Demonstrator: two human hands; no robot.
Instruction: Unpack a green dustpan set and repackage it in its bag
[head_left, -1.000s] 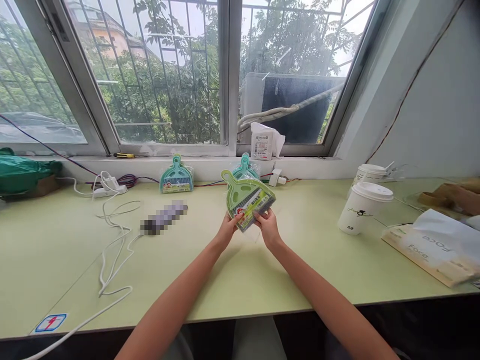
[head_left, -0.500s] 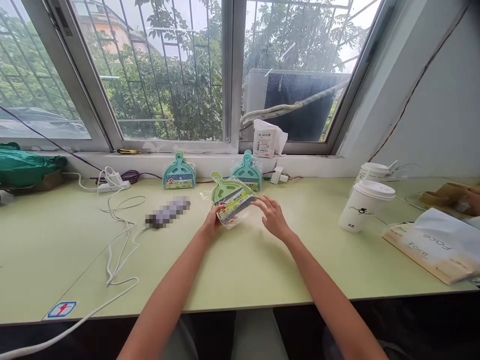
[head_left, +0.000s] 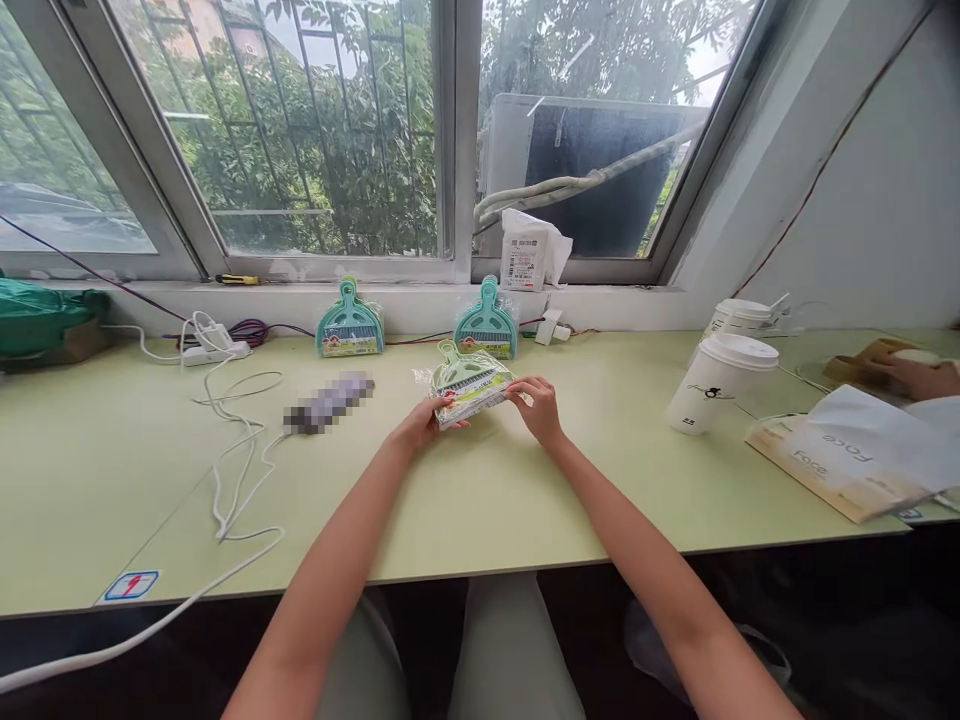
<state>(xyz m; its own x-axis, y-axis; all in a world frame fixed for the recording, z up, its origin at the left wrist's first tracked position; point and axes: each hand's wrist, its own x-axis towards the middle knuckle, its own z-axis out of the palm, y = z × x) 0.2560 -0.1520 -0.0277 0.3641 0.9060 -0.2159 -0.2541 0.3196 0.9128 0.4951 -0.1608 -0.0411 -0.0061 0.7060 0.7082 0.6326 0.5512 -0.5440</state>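
A small green dustpan-and-brush set (head_left: 466, 385) in clear plastic wrap, with a printed label across its front, is tilted above the table. My left hand (head_left: 424, 422) grips its lower left corner, thumb on the front and fingers underneath. On the opposite side, my right hand (head_left: 537, 404) pinches the right edge of the pack between thumb and fingers. Two more wrapped sets lean on the wall under the window: a teal dustpan set (head_left: 349, 325) on the left and another teal dustpan set (head_left: 487, 325) just behind the held one.
A blurred-out object (head_left: 330, 402) and a white cable (head_left: 251, 440) lie to the left, near a power strip (head_left: 214, 350). White paper cups (head_left: 712, 385) and a tissue pack (head_left: 840, 455) stand at the right. A tissue packet (head_left: 525, 255) rests on the sill. The table's front edge is near me.
The dustpan set has tipped back, its label now facing more upward. My right fingers, spread beside its edge before, have closed on it. The camera view has shifted slightly.
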